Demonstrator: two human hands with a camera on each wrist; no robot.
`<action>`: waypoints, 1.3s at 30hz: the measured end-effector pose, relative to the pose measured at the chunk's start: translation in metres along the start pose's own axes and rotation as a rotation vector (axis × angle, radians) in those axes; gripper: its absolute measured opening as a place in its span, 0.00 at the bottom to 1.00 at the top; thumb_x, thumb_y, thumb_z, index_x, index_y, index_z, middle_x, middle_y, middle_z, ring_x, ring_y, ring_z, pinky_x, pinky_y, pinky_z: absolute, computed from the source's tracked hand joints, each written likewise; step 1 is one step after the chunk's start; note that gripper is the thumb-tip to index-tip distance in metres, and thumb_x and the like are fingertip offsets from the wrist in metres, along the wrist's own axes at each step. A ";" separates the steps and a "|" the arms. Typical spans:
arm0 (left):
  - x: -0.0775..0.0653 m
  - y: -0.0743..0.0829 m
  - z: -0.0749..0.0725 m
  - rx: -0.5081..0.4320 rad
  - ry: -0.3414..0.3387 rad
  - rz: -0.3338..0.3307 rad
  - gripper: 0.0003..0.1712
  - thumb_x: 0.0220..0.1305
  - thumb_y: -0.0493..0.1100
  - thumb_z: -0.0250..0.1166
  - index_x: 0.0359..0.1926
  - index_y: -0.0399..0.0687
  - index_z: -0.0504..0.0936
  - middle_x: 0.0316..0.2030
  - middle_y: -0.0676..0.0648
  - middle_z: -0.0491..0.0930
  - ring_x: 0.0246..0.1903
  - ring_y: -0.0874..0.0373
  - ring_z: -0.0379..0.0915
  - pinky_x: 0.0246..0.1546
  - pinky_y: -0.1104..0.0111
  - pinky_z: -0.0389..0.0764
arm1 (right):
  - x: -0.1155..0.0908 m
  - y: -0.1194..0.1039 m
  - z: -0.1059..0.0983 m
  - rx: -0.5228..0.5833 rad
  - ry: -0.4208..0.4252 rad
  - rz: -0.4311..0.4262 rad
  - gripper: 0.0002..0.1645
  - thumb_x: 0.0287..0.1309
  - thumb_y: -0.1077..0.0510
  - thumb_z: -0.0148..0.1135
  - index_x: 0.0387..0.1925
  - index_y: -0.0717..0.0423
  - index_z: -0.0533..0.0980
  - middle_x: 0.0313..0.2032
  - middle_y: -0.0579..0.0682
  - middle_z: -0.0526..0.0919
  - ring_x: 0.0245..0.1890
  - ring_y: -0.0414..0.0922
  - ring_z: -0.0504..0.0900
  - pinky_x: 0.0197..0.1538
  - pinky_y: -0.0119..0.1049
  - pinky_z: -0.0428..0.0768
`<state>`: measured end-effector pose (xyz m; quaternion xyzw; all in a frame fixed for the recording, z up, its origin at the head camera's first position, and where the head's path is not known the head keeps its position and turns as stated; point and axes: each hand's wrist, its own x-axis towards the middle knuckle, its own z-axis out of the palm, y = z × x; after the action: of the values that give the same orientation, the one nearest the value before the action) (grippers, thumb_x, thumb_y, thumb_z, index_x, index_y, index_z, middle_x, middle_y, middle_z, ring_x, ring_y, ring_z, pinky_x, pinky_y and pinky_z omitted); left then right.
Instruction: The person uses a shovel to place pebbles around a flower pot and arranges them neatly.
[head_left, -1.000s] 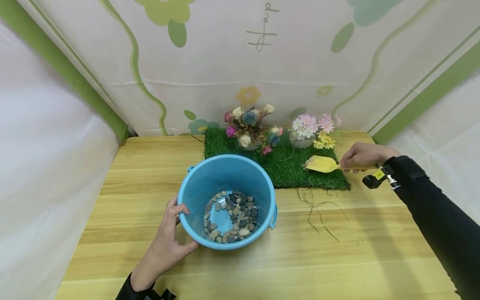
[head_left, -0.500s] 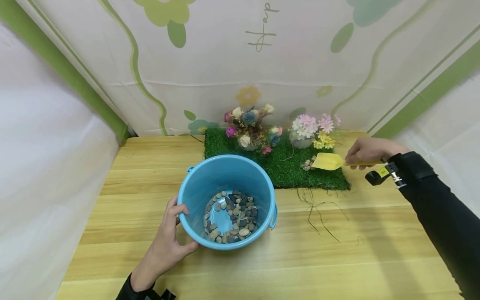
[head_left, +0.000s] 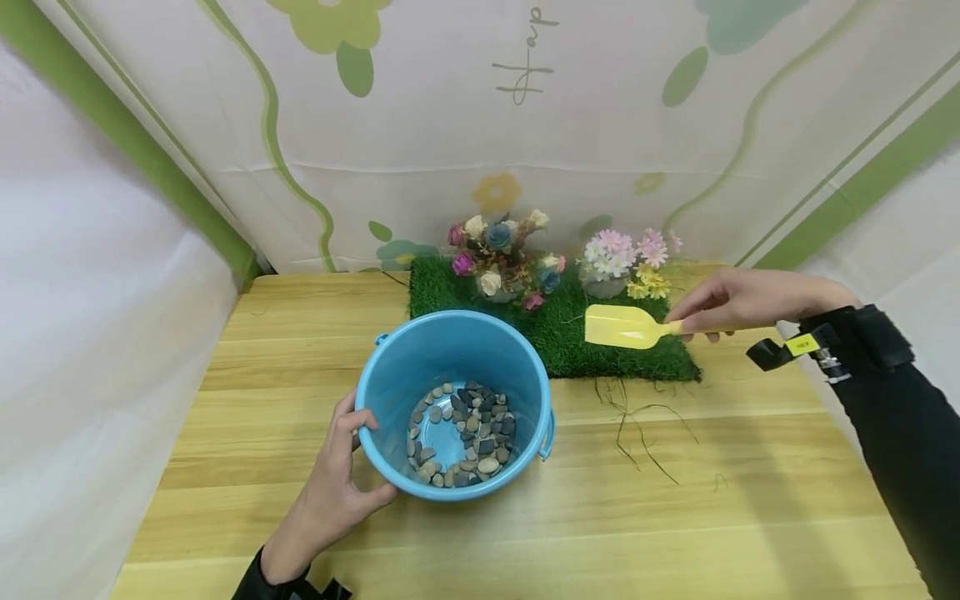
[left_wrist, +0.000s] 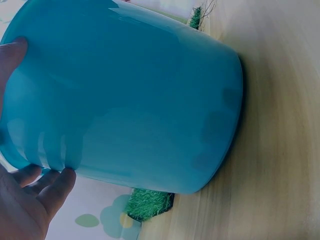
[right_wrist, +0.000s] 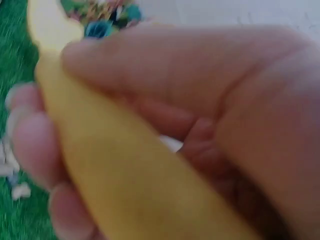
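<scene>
A blue bucket (head_left: 453,343) stands on the table with grey and tan pebbles (head_left: 487,425) on its bottom. At its left side my left hand (head_left: 330,492) grips the rim, one finger hooked over the edge and the thumb lower on the outer wall. My right hand (head_left: 757,298) holds a yellow toy shovel (head_left: 622,327) by the handle, thumb along the top and fingers curled beneath. The bare blade points left over the turf mat (head_left: 570,350). A small cluster of pebbles (right_wrist: 9,165) lies on the mat in the right wrist view; in the head view the blade hides it.
Two artificial flower pots, one with roses (head_left: 498,237) and one with pink, white and yellow blooms (head_left: 611,254), stand at the back of the mat. Thin dry strands (head_left: 630,417) lie in front of it. A printed curtain (head_left: 420,125) closes off the back.
The shovel first drew back to the right off the pebbles, then swung left and up above the mat, its blade now covering them. The left hand and bucket stayed put.
</scene>
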<state>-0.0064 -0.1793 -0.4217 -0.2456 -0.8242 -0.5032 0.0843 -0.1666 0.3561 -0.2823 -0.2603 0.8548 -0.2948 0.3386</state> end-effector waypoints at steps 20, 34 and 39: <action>-0.001 0.000 0.001 -0.002 -0.002 -0.008 0.44 0.43 0.31 0.81 0.55 0.38 0.61 0.74 0.38 0.51 0.64 0.34 0.61 0.48 0.43 0.80 | 0.048 -0.090 0.015 -0.101 0.064 -0.321 0.18 0.73 0.58 0.59 0.60 0.46 0.81 0.40 0.42 0.87 0.30 0.43 0.82 0.33 0.36 0.79; 0.000 0.000 0.001 -0.003 -0.005 -0.008 0.45 0.42 0.30 0.81 0.56 0.39 0.61 0.74 0.38 0.52 0.64 0.34 0.61 0.48 0.42 0.80 | 0.084 -0.136 0.026 -0.187 -0.060 -0.328 0.18 0.73 0.52 0.59 0.60 0.50 0.80 0.51 0.42 0.84 0.37 0.40 0.83 0.43 0.40 0.81; 0.000 0.001 0.000 0.008 -0.001 -0.019 0.45 0.42 0.31 0.82 0.57 0.41 0.61 0.74 0.40 0.51 0.65 0.35 0.60 0.48 0.42 0.80 | 0.102 -0.153 0.032 -0.245 -0.102 -0.391 0.15 0.73 0.57 0.60 0.57 0.52 0.82 0.45 0.41 0.86 0.32 0.39 0.80 0.39 0.39 0.79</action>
<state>-0.0058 -0.1787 -0.4211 -0.2378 -0.8285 -0.5006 0.0803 -0.1701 0.1738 -0.2408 -0.4743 0.7995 -0.2354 0.2837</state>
